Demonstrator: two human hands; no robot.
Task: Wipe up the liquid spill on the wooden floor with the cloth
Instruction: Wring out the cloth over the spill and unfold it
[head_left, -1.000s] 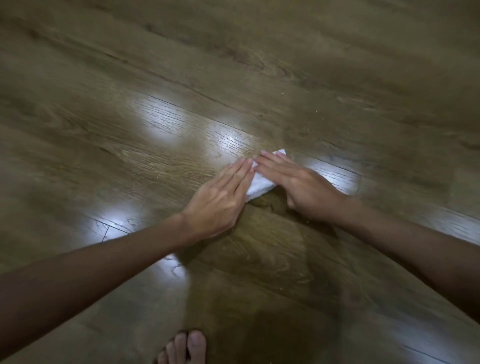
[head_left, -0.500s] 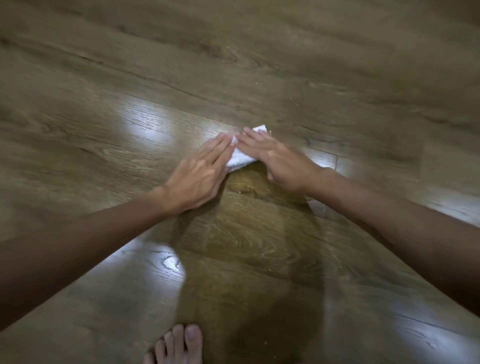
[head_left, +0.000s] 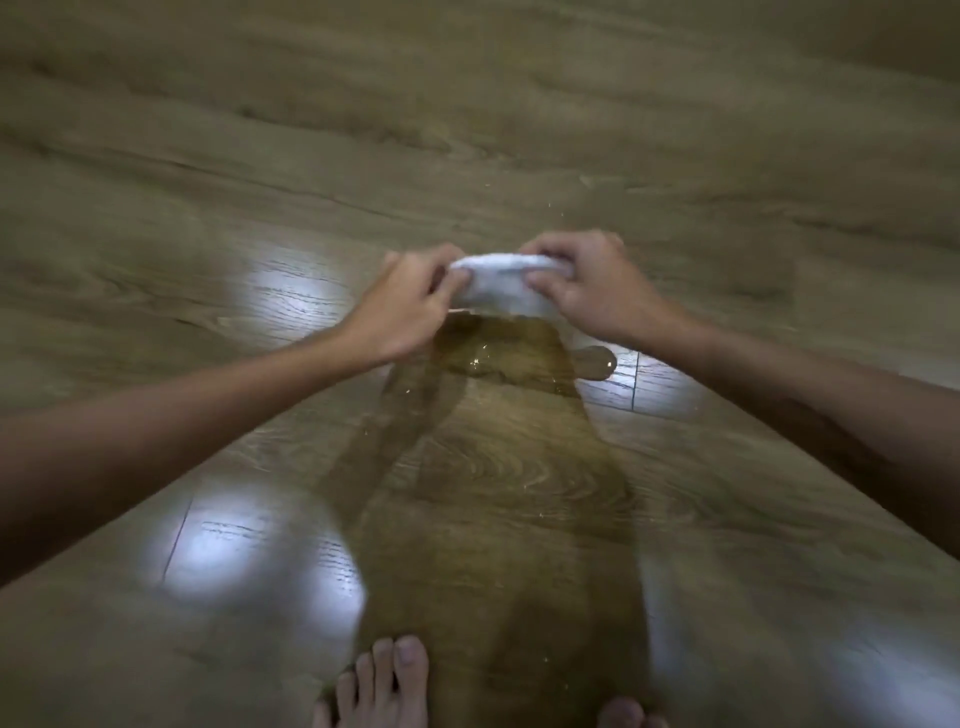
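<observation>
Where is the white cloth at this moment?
In the head view the white cloth is near the centre, pinched between the left hand and right hand, just beyond the puddle.

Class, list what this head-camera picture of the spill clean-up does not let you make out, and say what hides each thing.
- Ends of the cloth: covered by the left hand and right hand gripping it.
- Far edge of the spill: hidden behind the cloth.
- Wooden floor grain farther off: smeared by motion blur.
- Left foot and right foot: cut off by the bottom edge.
- Wetness of the cloth: cannot be judged.
</observation>
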